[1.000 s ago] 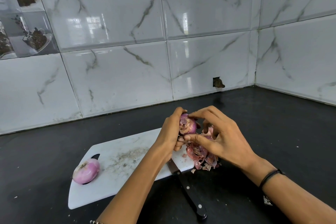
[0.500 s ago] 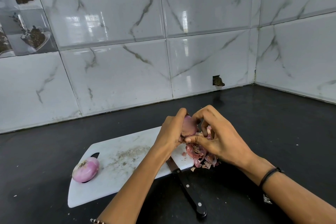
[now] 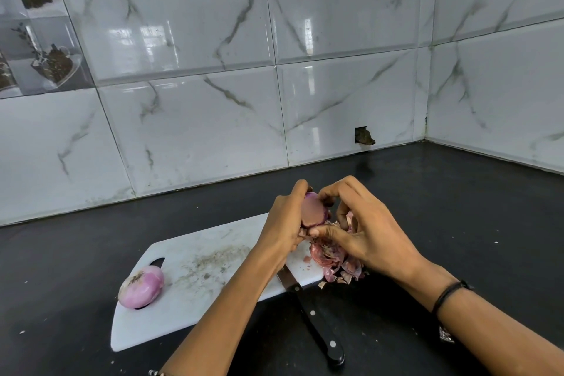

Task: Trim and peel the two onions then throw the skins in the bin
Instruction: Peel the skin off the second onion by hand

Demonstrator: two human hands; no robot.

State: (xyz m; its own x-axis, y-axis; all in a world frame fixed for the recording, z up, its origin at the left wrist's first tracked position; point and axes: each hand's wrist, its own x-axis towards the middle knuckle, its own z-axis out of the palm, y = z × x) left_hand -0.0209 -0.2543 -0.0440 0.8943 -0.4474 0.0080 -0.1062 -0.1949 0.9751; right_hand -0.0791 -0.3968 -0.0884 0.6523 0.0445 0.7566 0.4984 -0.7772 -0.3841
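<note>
- 1 peeled onion (image 3: 141, 286) lies at the left end of the cutting board (image 3: 198, 253).
- The left hand (image 3: 283, 223) has its grip clamped on the second onion (image 3: 312, 210) above the board. The right hand (image 3: 366, 235) pinches it too, seemingly stripping the last skin.
- The skins (image 3: 335, 259) are heaped at the board's right end, not yet binned.

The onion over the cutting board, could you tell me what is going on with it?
A person grips the onion in the left hand while fingers of the right hand pick at its skin. Skins are piled at the cutting board's right end, a second onion lies at its left end, and the knife rests beside the skins.
</note>
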